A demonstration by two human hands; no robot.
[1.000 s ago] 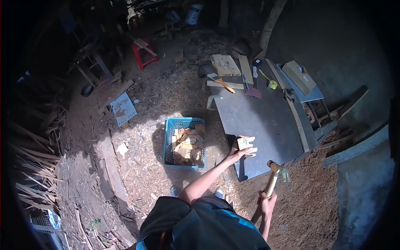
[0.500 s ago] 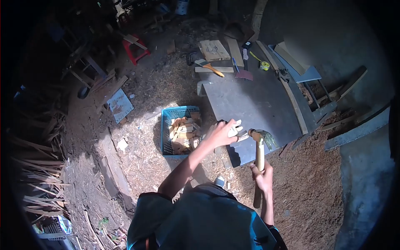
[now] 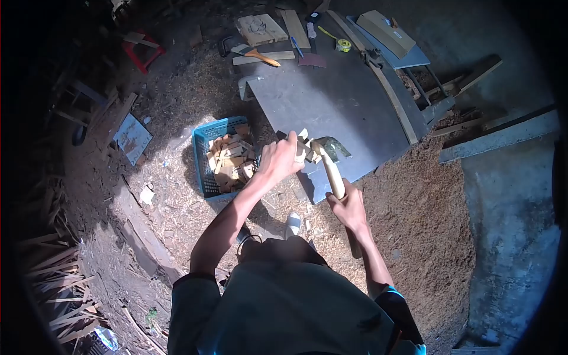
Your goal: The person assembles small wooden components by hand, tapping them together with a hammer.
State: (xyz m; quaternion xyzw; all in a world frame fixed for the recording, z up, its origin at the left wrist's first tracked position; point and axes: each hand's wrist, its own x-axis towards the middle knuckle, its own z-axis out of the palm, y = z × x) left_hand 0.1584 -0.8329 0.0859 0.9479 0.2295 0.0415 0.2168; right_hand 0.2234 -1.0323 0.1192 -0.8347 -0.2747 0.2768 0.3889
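My right hand (image 3: 349,208) is wrapped round the pale wooden handle of a claw hammer (image 3: 332,177). The hammer's metal head is over the near part of the dark tabletop (image 3: 349,112), with its face close beside a small wooden piece (image 3: 303,151). That light-coloured piece is gripped in the fingers of my left hand (image 3: 277,160), at the table's left edge. Other small bits of wood show around the fingertips, partly covered by the hand and the hammer head. Left of my left hand, a blue plastic basket (image 3: 200,155) holds many cut wood blocks (image 3: 232,155).
Toward the table's far end lie a paintbrush (image 3: 255,55), a blue pen (image 3: 295,44), a yellow tape measure (image 3: 342,45) and boards (image 3: 262,29). A long wood strip (image 3: 395,106) runs along the right side. Sawdust (image 3: 408,219) covers the floor; a red stool (image 3: 143,53) stands far left.
The whole view has shifted, so the table and basket sit higher and further left. The hammer's handle now leans more, its head left of my right hand. Both hands keep their holds.
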